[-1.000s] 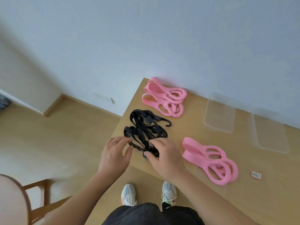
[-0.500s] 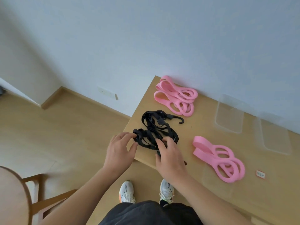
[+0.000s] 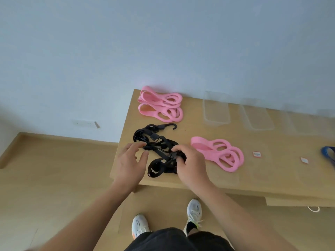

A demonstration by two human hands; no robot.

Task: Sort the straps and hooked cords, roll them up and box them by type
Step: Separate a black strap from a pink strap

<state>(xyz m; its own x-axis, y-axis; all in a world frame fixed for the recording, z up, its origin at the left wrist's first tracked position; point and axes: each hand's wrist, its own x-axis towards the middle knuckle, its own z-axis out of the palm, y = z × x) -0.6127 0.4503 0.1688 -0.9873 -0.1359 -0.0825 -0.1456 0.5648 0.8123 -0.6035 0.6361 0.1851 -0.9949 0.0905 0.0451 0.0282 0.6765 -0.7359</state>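
Note:
A tangle of black hooked cords [image 3: 155, 142] lies at the left end of the wooden table [image 3: 272, 178], one hook sticking out toward the wall. My right hand [image 3: 190, 165] pinches the cords at the tangle's near right side. My left hand [image 3: 130, 160] touches the tangle's left side with its fingertips, fingers spread. One pile of pink straps [image 3: 160, 106] rests at the back left corner; another pile of pink straps [image 3: 219, 153] lies right of my right hand. A blue strap [image 3: 329, 156] shows at the right edge.
Two clear plastic boxes, one [image 3: 215, 111] beside the other [image 3: 257, 116], stand against the wall at the back. Two small label cards, one [image 3: 256, 154] and another [image 3: 304, 160], lie on the table to the right. The table's left edge drops to the wooden floor. My shoes show below.
The view has swung right and up, showing more table. My right hand has closed on the black cords and drawn part of the tangle nearer; my left hand stays at its left side.

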